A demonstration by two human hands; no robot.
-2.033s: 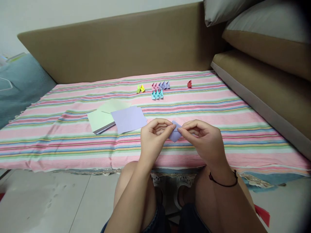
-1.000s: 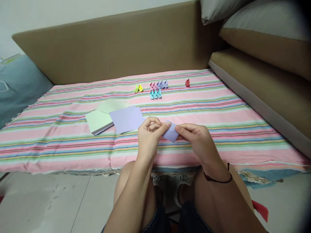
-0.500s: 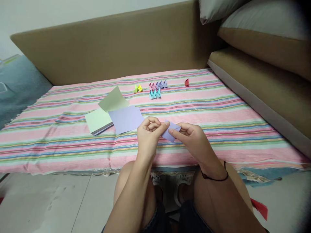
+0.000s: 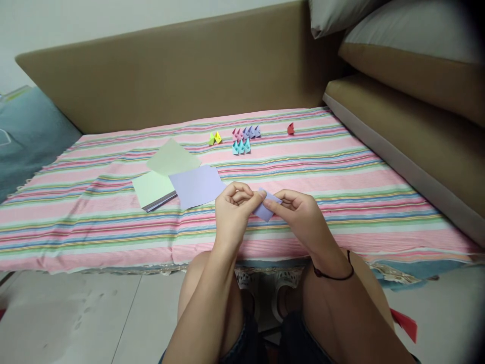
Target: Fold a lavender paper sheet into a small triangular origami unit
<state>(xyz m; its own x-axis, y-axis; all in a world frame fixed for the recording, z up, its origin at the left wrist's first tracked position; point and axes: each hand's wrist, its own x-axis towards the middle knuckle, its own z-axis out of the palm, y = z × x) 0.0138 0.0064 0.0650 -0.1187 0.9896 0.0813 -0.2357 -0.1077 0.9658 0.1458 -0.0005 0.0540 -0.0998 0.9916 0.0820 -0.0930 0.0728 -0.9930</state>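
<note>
Between my two hands is a small folded piece of purple paper [image 4: 265,214], held above the striped cloth. My left hand [image 4: 237,207] pinches its left side, thumb on top. My right hand [image 4: 295,207] grips the right side, its thumb pressing on the paper near the middle; its fingers are partly hidden beneath. Just left of my left hand lies a flat purple sheet [image 4: 197,186]. That sheet touches a stack of pale green and darker paper [image 4: 153,191] and a loose pale green sheet [image 4: 173,156].
Farther back on the striped cloth [image 4: 364,187] stand small folded paper pieces: yellow [image 4: 215,138], pink [image 4: 237,134], purple [image 4: 252,132], turquoise [image 4: 241,146] and one red [image 4: 291,129]. Brown cushions [image 4: 409,116] are piled at the right. A red object [image 4: 405,324] lies low at the right.
The loose pale green sheet, whose corner stood raised, has settled flatter toward the left. My right thumb has shifted slightly on the folded purple paper; both hands keep hold of it.
</note>
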